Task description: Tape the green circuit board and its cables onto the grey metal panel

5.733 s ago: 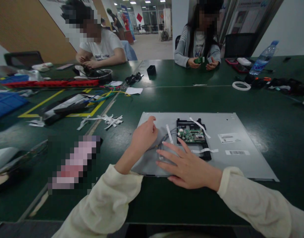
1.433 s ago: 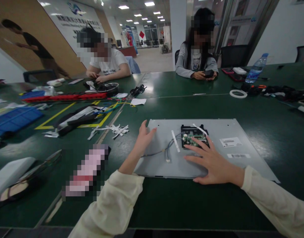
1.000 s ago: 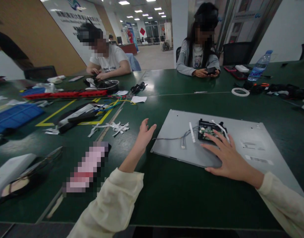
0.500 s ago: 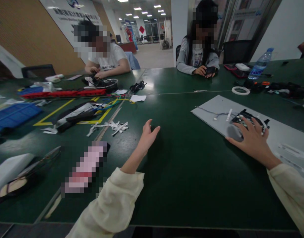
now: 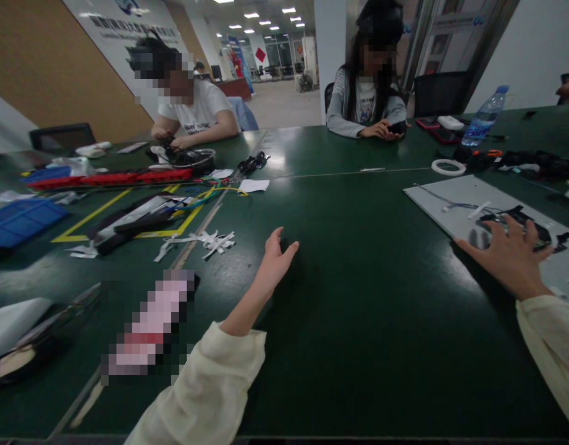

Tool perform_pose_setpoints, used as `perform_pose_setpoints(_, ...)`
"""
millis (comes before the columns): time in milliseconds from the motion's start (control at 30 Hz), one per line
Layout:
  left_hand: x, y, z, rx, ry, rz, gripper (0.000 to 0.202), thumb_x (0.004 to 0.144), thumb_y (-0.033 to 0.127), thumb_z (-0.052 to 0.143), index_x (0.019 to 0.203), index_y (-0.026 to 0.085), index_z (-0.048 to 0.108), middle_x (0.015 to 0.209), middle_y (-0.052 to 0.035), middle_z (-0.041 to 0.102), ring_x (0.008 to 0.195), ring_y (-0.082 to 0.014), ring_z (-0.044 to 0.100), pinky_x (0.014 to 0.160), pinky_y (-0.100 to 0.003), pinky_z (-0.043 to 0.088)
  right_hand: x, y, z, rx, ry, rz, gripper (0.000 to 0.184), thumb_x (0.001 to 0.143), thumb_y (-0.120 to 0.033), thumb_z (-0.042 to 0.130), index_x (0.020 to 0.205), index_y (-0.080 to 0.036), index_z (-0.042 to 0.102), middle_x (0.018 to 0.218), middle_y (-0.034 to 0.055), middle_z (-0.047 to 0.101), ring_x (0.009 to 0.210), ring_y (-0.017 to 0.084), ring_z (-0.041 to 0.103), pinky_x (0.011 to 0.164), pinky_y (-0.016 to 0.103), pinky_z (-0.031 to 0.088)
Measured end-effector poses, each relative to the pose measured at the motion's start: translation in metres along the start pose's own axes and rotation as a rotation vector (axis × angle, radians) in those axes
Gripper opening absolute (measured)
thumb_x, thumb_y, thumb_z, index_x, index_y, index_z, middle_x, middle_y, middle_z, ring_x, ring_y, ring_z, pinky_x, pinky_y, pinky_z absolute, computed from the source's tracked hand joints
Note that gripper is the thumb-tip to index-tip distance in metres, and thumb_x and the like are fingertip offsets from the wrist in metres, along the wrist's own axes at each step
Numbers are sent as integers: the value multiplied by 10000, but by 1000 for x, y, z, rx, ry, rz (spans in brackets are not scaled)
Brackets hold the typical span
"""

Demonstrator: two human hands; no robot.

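My right hand (image 5: 511, 256) lies with spread fingers over a black module with exposed circuitry (image 5: 543, 233). That module sits on a flat light grey panel (image 5: 472, 185), which runs out of view at the right. A thin grey cable (image 5: 444, 203) and a white strip (image 5: 479, 210) are on the panel beside it. My left hand (image 5: 275, 266) rests on its edge on the dark green table (image 5: 358, 321), thumb and fingers apart, holding nothing. Nearest to it on the left are crumpled white strips (image 5: 218, 243).
A pixelated pink item (image 5: 149, 327) lies left of my left forearm. Farther left are a blue tray (image 5: 25, 219) and a red strip (image 5: 140, 178). A white ring (image 5: 448, 167) and a water bottle (image 5: 485, 117) are beyond the panel. Two people (image 5: 196, 108) sit opposite.
The panel and its module have moved right along with my right hand. My left hand stays in nearly the same spot. The view has shifted slightly.
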State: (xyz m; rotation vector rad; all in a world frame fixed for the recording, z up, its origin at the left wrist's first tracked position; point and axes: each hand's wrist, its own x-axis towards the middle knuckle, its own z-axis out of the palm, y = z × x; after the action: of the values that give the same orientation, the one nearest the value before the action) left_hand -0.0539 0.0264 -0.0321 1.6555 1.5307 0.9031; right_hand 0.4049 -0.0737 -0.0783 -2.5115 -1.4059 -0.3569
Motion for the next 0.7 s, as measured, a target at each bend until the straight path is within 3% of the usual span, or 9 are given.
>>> perform_pose_setpoints(333, 2, -3, 4, 12, -8, 31, 591, 837, 419, 540, 1361, 247, 331, 1469, -125, 314, 1356, -259, 314, 1089, -442, 286, 29, 29, 21, 12, 77, 152, 782, 804, -724, 246, 1345, -188, 421, 1457, 194, 213, 1328, 395, 51, 924, 644, 159)
perform_pose_setpoints(600, -1, 1, 4, 30, -13, 15, 588, 837, 387, 542, 1361, 227, 331, 1467, -133, 316, 1348, -258, 328, 1092, -441, 283, 45, 48, 36, 0, 69, 193, 776, 809, -700, 280, 1345, -163, 443, 1454, 227, 186, 1326, 380, -7, 898, 636, 167)
perform_pose_setpoints(700, -1, 0, 5, 17, -8, 18, 592, 833, 381, 547, 1360, 220, 333, 1465, -135, 318, 1344, -256, 336, 1090, -430, 291, 49, 58, 42, -4, 92, 162, 708, 829, -672, 274, 1329, -206, 461, 1445, 210, 216, 1323, 381, 64, 886, 641, 186)
